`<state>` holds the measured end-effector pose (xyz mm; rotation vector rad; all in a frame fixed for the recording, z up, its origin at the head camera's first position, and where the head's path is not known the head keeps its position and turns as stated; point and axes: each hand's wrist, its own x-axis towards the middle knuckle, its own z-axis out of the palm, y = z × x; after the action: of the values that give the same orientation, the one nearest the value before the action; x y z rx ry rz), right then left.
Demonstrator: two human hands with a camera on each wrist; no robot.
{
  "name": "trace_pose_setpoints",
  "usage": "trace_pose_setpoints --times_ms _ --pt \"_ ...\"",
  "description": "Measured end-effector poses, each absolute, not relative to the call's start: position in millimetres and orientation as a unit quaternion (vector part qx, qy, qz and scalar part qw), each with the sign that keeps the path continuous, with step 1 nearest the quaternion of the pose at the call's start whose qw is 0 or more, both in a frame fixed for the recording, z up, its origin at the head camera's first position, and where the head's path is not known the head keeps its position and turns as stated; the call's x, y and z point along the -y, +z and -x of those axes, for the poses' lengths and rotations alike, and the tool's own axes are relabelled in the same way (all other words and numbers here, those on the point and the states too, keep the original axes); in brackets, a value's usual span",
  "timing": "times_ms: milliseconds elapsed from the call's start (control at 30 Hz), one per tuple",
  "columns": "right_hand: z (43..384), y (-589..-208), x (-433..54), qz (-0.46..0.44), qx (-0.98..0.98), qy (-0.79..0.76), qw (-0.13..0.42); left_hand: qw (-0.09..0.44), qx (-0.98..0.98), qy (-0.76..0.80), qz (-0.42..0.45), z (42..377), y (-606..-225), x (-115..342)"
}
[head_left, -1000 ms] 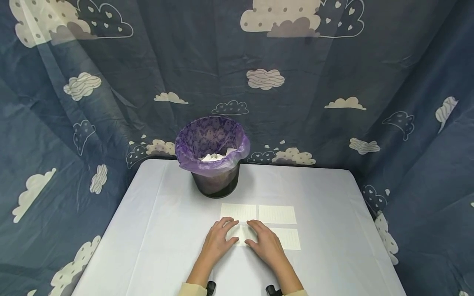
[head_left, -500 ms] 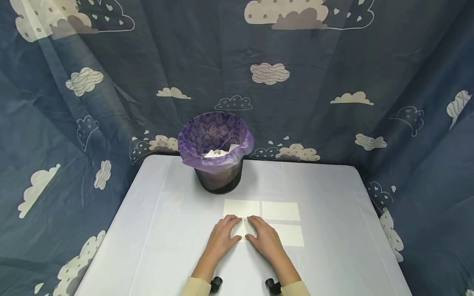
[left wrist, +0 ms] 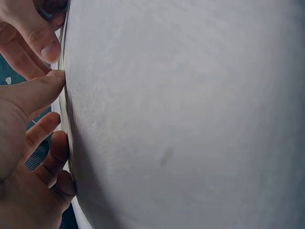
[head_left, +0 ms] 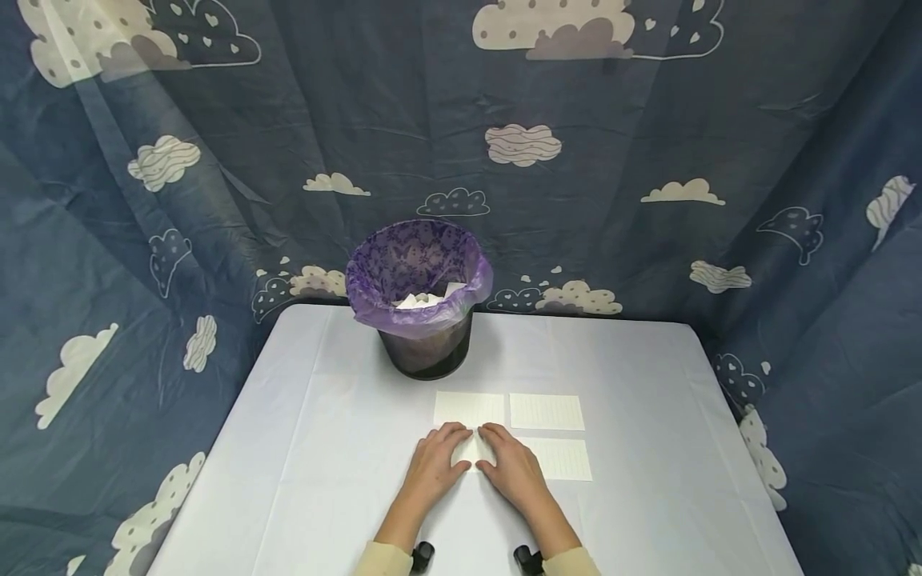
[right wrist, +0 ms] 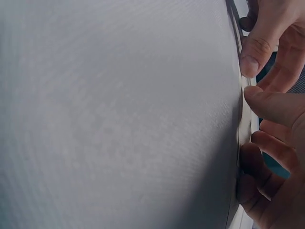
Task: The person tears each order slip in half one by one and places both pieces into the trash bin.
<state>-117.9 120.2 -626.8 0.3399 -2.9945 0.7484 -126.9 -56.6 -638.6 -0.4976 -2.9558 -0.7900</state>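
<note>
Side by side on the white tabletop, my left hand and right hand rest over the lower-left of several cream, faintly lined paper cards. A small part of that card shows between the bent fingers; the rest is hidden under the hands. Both index fingertips touch down near its far side, and both thumb tips near its near side, almost meeting. In the left wrist view the left thumb lies low against the flat paper; the right wrist view has the right thumb likewise.
More cards lie flat in a grid: upper left, upper right and lower right. Behind them stands a dark bin with a purple liner, holding white crumpled paper. A cloud-patterned curtain borders the table.
Over the last second my two hands come slightly closer together over the lower-left card. The whole view shifts a little; the other cards and the bin stay put.
</note>
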Motion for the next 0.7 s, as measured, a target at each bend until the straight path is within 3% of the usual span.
trace_pose_setpoints --times_ms 700 --pt "114.0 -628.6 -118.9 -0.112 0.969 0.219 0.029 0.017 0.954 -0.25 0.164 126.8 -638.0 50.0"
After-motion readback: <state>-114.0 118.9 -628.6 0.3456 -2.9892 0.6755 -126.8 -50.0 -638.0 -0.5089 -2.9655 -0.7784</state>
